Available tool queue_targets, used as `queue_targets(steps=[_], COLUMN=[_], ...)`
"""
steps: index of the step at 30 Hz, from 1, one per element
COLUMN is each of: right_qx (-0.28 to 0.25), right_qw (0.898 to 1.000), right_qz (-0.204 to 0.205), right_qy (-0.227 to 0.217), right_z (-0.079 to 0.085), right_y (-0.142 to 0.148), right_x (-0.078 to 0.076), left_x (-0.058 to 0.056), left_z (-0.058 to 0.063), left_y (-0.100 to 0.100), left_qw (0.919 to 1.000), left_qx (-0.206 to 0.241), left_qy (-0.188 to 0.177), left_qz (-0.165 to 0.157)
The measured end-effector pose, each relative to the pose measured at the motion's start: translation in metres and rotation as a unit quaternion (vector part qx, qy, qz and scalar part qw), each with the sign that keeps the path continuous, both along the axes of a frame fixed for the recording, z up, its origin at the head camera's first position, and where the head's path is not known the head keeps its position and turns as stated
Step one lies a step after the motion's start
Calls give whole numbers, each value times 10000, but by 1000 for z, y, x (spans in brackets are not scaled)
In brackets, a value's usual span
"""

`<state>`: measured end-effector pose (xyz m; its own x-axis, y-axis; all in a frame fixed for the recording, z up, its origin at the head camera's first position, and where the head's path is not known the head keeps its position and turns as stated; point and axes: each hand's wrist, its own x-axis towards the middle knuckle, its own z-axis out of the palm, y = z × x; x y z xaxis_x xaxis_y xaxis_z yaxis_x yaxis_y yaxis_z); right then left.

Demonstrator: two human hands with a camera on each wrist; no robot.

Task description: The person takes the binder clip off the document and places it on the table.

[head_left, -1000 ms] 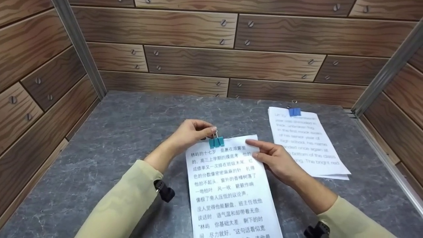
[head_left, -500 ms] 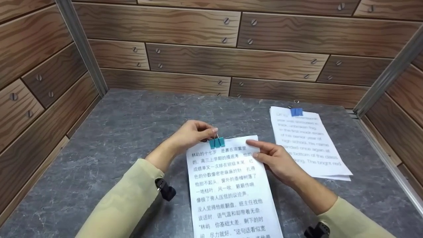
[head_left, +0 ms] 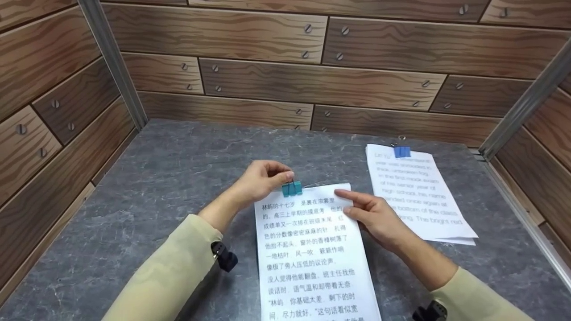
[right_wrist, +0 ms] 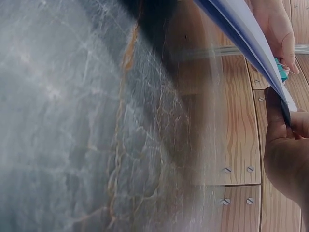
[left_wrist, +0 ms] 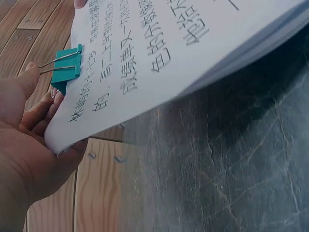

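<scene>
A stack of white sheets with printed Chinese text (head_left: pixel 308 254) is held up over the table, tilted. At its top edge sits a teal binder clip (head_left: pixel 292 188), also seen in the left wrist view (left_wrist: pixel 66 66). My left hand (head_left: pixel 265 180) pinches the clip's wire handles, thumb on the near handle and fingers behind; the left wrist view shows the paper's corner against that hand. My right hand (head_left: pixel 372 218) grips the stack's right edge near the top corner, thumb in front. In the right wrist view, its fingers (right_wrist: pixel 276 113) lie along the back of the sheets.
To the right, a second stack of white sheets with printed English text (head_left: pixel 415 196) lies on the dark marbled table (head_left: pixel 200 151). A blue binder clip (head_left: pixel 402 152) is on its top edge. Wood-patterned walls (head_left: pixel 258 80) with metal corner posts enclose the table.
The teal clip has shifted slightly up relative to the text, toward the stack's top edge, and less of its wire handle shows. Both hands have kept nearly the same places.
</scene>
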<state>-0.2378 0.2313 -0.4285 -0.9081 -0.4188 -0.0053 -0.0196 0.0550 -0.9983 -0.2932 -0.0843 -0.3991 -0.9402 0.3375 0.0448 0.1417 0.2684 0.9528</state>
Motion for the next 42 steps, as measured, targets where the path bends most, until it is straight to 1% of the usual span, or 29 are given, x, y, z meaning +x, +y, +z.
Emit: queue_targets(steps=[2, 5, 10, 14, 18, 25, 29, 32, 33, 36, 40, 42], right_qx=[9, 12, -8, 51, 152, 194, 185, 150, 153, 188, 236, 231], right_qw=[10000, 10000, 10000, 9999, 9997, 9993, 9992, 9992, 9991, 9989, 9988, 9989], right_qz=[-2, -9, -28, -75, -194, -305, -339, -367, -386, -427, -431, -416], right_qy=[-1, 15, 26, 43, 53, 67, 73, 60, 58, 53, -6, -45], right_z=[-1, -2, -3, -4, -5, -7, -8, -9, -9, -9, -7, -6], right_y=[1, 2, 5, 9, 12, 15, 17, 18, 19, 19, 20, 20], right_x=[0, 1, 0, -2, -3, -6, -7, -8, -8, -8, -7, -7], left_x=[-1, -3, -6, -8, -8, -6, -7, -7, -7, -7, -6, -4], left_z=[-1, 0, 1, -3, -12, -26, -32, -38, -40, -46, -52, -53], left_y=[-4, -13, -36, -59, -83, -124, -144, -156, -159, -169, -179, -182], left_qw=[9998, 9995, 9978, 9961, 9957, 9938, 9913, 9895, 9890, 9881, 9859, 9845], left_qx=[69, 70, -198, -419, -534, -671, -910, -1036, -1067, -1088, -1121, -1156], left_qy=[76, 193, 556, 641, 466, 25, 26, 136, 124, -32, -429, -548], left_qz=[144, 258, 307, 436, 597, 881, 952, 997, 1018, 1087, 1163, 1197])
